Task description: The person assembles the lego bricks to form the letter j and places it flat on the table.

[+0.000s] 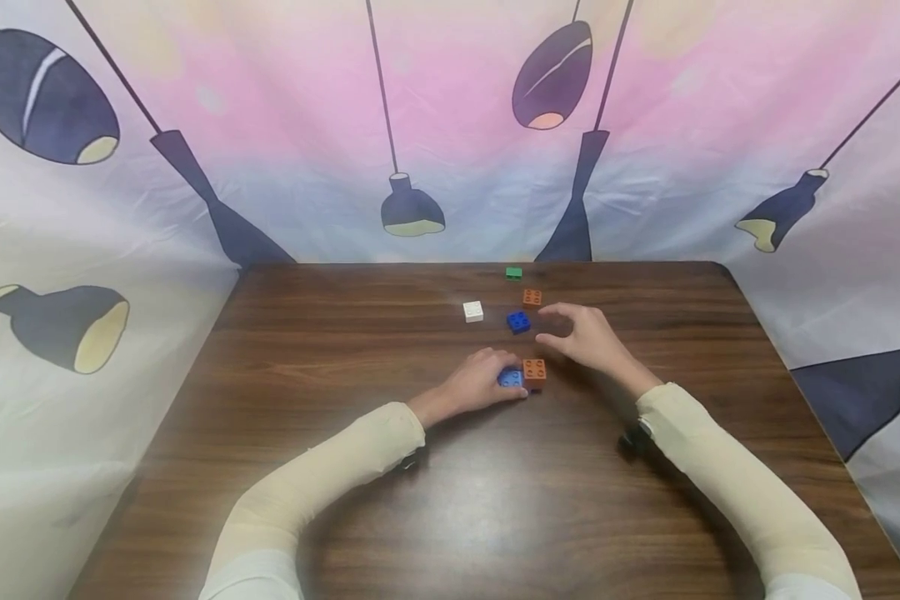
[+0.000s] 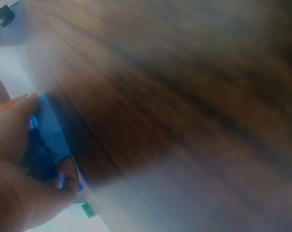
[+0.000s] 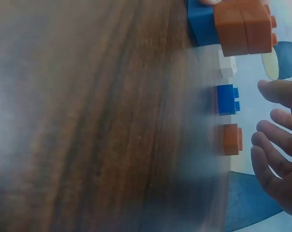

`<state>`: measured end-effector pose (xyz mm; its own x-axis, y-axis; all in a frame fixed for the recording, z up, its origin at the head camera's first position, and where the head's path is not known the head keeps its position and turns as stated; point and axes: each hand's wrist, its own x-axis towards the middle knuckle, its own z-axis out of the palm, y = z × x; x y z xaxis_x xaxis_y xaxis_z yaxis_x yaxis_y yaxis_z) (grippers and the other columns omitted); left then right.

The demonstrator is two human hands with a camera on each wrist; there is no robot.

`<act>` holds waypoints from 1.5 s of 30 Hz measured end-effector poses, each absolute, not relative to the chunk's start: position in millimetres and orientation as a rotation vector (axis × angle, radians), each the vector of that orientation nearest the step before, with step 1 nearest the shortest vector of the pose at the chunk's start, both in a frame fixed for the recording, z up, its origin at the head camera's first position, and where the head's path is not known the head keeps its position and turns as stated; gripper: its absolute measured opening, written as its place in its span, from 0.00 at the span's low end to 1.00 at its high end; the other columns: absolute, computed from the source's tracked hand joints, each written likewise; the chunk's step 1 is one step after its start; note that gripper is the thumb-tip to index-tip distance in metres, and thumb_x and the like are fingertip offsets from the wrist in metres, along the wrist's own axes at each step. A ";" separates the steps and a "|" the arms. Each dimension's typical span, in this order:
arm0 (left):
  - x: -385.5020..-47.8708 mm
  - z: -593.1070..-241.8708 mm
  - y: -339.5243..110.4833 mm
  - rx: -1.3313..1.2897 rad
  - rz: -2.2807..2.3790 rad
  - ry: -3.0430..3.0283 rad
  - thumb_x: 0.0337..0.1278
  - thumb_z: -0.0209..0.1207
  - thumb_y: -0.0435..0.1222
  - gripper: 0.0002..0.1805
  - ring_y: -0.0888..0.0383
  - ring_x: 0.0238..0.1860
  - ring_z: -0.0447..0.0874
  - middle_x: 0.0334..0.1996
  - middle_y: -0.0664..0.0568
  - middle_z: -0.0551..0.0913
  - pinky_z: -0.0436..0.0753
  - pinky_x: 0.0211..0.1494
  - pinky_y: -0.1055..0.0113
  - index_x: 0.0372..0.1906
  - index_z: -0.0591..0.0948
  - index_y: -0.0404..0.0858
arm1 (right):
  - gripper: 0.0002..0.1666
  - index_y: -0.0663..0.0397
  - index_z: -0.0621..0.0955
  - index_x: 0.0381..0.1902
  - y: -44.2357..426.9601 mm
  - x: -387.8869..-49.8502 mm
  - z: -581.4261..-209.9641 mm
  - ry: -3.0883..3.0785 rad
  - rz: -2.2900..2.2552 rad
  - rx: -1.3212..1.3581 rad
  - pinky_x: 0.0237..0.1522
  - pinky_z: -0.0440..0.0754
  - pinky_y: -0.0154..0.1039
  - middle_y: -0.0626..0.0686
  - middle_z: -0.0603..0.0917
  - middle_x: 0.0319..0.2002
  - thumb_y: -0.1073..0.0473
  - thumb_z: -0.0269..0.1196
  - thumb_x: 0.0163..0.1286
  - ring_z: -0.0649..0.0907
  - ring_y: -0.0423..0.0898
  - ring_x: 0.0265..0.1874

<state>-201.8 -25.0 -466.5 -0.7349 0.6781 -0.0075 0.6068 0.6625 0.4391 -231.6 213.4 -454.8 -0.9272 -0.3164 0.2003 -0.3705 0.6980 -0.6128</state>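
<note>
My left hand (image 1: 486,382) pinches a block of joined toy bricks low over the table. In the head view, a light blue brick (image 1: 510,378) shows between its thumb and fingers, with orange bricks (image 1: 535,372) at the right end. Two orange layers (image 3: 243,28) sit together against a blue part (image 3: 202,24) in the right wrist view. My right hand (image 1: 588,337) holds nothing; its thumb and fingers are spread apart. Nearest to its fingertips is a loose dark blue brick (image 1: 518,322), not touched. The left fingers hide part of the joined block.
Beyond the hands lie a white brick (image 1: 473,312), a small orange brick (image 1: 532,297) and a green brick (image 1: 513,273) close to the far table edge. A printed cloth (image 1: 465,125) hangs behind the brown wooden table (image 1: 450,517).
</note>
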 end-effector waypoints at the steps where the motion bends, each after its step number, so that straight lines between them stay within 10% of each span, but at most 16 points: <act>1: -201.5 -466.4 -25.0 1.050 0.622 2.705 0.64 0.67 0.52 0.31 0.54 0.53 0.82 0.57 0.47 0.85 0.80 0.55 0.62 0.63 0.80 0.36 | 0.28 0.56 0.82 0.61 212.9 -234.1 -455.6 -2.820 1.046 0.575 0.53 0.82 0.57 0.58 0.86 0.56 0.51 0.73 0.66 0.85 0.57 0.53; 45: -200.1 -465.0 -25.5 1.040 0.621 2.700 0.64 0.66 0.53 0.31 0.53 0.57 0.81 0.59 0.48 0.84 0.79 0.60 0.60 0.64 0.80 0.37 | 0.32 0.54 0.81 0.64 182.7 -274.0 -473.0 -2.943 1.086 0.587 0.53 0.83 0.53 0.59 0.86 0.52 0.56 0.76 0.62 0.86 0.55 0.49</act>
